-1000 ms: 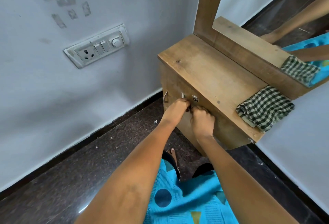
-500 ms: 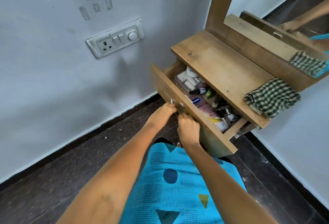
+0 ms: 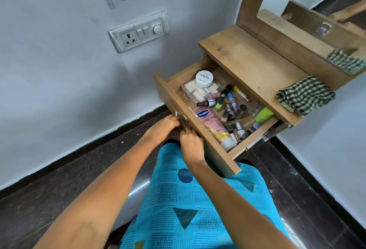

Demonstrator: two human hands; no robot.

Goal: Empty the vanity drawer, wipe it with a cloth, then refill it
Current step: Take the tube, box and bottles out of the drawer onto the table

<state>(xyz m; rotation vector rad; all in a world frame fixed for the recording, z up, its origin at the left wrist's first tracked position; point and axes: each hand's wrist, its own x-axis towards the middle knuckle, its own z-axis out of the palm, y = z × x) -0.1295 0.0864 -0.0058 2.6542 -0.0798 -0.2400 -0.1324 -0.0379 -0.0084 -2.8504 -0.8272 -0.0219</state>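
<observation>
Pale grey wall (image 3: 59,70) behind, brown wooden vanity drawer (image 3: 217,153) stands open at our 12 o'clock, crowded with cosmetics (image 3: 229,106), and we note left hand (image 3: 166,128) and right hand (image 3: 191,144) curled round its metal pull (image 3: 176,113) to draw it out, green-checked folded cloth (image 3: 305,98) ready at 2 o'clock.

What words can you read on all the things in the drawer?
"Vaseline": blue badge on the pink tube.
"Gluta-Hy": just below on that tube; the rest curves out of sight.
"NAIL POLISH": upside down on the white jar lid; the line under it is too blurred.
Labels on the small bottles: too small to read.
</observation>
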